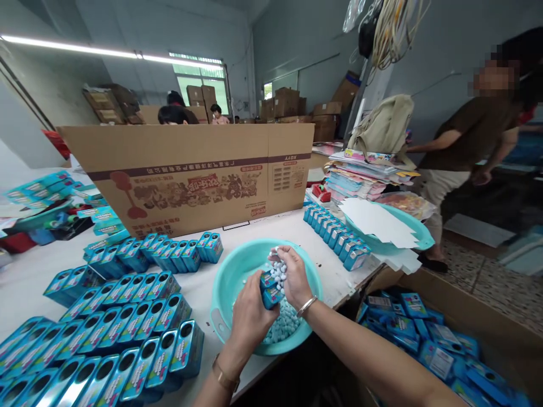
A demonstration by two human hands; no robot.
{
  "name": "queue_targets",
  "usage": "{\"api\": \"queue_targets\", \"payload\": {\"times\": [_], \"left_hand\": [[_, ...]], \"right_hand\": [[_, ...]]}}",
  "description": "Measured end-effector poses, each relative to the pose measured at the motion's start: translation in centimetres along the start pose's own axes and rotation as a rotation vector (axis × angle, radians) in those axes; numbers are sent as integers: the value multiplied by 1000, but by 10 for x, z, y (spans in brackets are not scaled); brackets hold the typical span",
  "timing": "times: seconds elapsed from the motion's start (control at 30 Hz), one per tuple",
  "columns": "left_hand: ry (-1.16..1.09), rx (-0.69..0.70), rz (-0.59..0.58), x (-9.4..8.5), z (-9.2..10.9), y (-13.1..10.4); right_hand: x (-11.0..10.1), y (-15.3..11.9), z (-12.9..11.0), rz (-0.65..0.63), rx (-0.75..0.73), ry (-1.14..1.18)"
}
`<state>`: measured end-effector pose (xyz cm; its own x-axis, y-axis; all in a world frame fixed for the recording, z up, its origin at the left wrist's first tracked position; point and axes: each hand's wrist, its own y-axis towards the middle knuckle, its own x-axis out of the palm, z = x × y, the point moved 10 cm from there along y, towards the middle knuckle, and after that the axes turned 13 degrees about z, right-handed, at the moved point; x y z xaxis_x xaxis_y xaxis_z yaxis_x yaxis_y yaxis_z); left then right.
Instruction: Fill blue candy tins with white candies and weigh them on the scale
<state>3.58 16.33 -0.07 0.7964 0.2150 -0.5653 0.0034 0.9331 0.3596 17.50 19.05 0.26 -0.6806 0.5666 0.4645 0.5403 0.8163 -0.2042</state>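
Note:
Over a turquoise basin (224,265) on the white table, my left hand (251,311) grips blue tins (270,289), its fingers wrapped round their sides. My right hand (292,274) is cupped against the tins' upper right side and holds several small pale candies (279,272). Loose candies (285,327) lie in the bottom of the basin below both hands. Rows of blue tins with round open tops (139,362) stand upright to the left of the basin.
A large cardboard sheet (203,181) stands behind the basin. More tins (335,234) line the right table edge, near a red tape dispenser (321,193) and stacked papers (360,175). An open carton (424,339) of tins sits lower right. A person (470,130) stands at right.

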Motion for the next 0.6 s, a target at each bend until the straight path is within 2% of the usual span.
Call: {"api": "queue_targets", "payload": {"times": [0.23,0.33,0.37,0.43,0.5,0.6], "left_hand": [[-89,-11,-35,2,2,5],[-74,-27,-47,-5,-6,3],[-58,-35,-53,-8,-12,1],[-23,-52,-21,-16,-25,-6],[3,-60,77,-24,-39,-13],[12,-37,224,-24,-52,-22]], "right_hand": [[7,-4,1,-118,13,-91],[-1,8,-2,-177,3,-179],[-5,15,-2,-206,-43,-331],[-11,28,5,-318,-160,-794],[-19,36,22,-451,-223,-1211],[-28,31,54,-654,-204,-1538]]}}
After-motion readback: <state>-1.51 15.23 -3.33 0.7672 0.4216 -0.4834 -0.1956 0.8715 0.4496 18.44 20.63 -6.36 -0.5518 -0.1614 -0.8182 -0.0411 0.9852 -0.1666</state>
